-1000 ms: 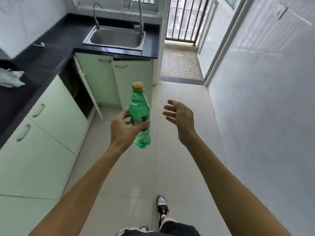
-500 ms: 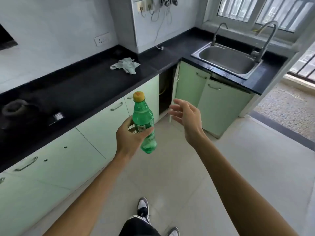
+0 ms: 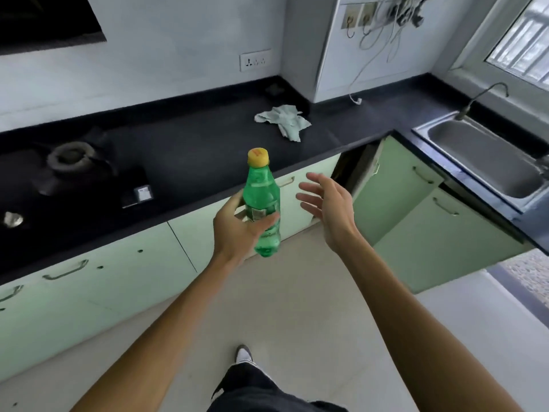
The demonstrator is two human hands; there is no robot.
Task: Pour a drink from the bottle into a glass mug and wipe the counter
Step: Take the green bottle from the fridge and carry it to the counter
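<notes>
Green bottle (image 3: 261, 203), seemingly capped, gripped upright by left hand (image 3: 237, 230); right hand (image 3: 329, 203) spread, empty.

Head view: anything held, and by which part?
Left hand grips the green plastic bottle with yellow cap around its labelled midsection. Right hand holds nothing, fingers spread.

My left hand (image 3: 234, 230) grips a glossy green plastic bottle (image 3: 261, 197). A crumpled cloth (image 3: 282, 120) lies on the dark matt counter (image 3: 193, 150), with a dull metal sink (image 3: 481, 156) set into it.
</notes>
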